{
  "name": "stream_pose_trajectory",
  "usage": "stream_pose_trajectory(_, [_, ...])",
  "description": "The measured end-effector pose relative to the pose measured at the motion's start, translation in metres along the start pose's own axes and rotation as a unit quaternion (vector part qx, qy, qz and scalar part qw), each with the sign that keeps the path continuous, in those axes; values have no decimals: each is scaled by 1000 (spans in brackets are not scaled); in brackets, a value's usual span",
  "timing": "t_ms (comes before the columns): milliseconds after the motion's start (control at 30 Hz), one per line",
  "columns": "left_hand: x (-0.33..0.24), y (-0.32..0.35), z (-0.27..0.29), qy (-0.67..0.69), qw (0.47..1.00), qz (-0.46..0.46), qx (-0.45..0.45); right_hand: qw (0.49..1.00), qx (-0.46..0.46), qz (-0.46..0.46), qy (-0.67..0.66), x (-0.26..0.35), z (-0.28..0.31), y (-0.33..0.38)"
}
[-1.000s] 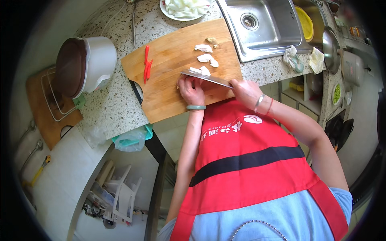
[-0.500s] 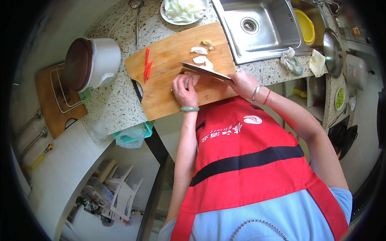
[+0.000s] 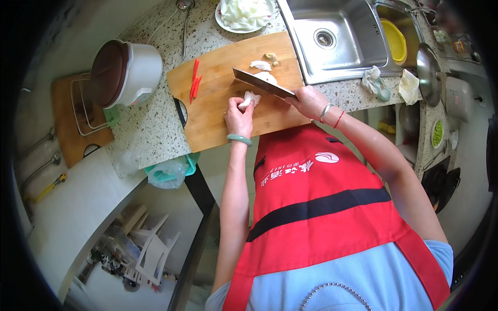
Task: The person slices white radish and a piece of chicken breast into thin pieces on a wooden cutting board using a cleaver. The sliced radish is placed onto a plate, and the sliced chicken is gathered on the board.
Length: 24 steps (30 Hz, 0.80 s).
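My left hand [image 3: 238, 120] rests over the wooden cutting board [image 3: 207, 127], its fingers closed on a pale, whitish piece of food [image 3: 250, 100] whose kind I cannot make out. In my right hand [image 3: 310, 102] is the handle of a cleaver [image 3: 263, 84], its blade slanting up and left above the board. Partly under the blade lies a white slice [image 3: 267, 78], with another white slice [image 3: 260, 66] just beyond. A small yellowish-brown lump [image 3: 271, 57] sits behind them. Red pepper strips [image 3: 195, 85] lie toward the board's left side.
A plate of white slices [image 3: 244, 15] stands beyond the board. Right of it is a steel sink [image 3: 342, 72], with crumpled cloths [image 3: 409, 87] on the counter edge. A white rice cooker [image 3: 142, 72] stands at left. A green bowl of peas [image 3: 438, 133] is far right.
The cleaver has lifted away from my left fingers and moved slightly up. My left hand now shows the whitish piece between its fingers. The view has shifted a little.
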<state>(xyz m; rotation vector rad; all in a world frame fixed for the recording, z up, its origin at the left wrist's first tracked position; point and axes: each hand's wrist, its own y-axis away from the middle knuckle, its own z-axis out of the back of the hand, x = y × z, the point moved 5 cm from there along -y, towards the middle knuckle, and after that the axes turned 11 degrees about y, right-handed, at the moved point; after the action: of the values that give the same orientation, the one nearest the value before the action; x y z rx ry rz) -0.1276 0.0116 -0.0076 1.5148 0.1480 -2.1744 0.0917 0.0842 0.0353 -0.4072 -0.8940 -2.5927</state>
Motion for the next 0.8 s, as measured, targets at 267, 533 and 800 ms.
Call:
stream_pose_trajectory(267, [-6,-22,-7,206,972,97,55,997,-39,-41,-57,-4,-9,5])
stream_pose_trajectory(533, [-54,1,6,-157,930,-333,-21,996,-69,-31,-50,0,-14,11])
stream_pose_trajectory(800, [-33,-1,-21,-83,955,-282,-31,989,-139,30,-32,19,5,26])
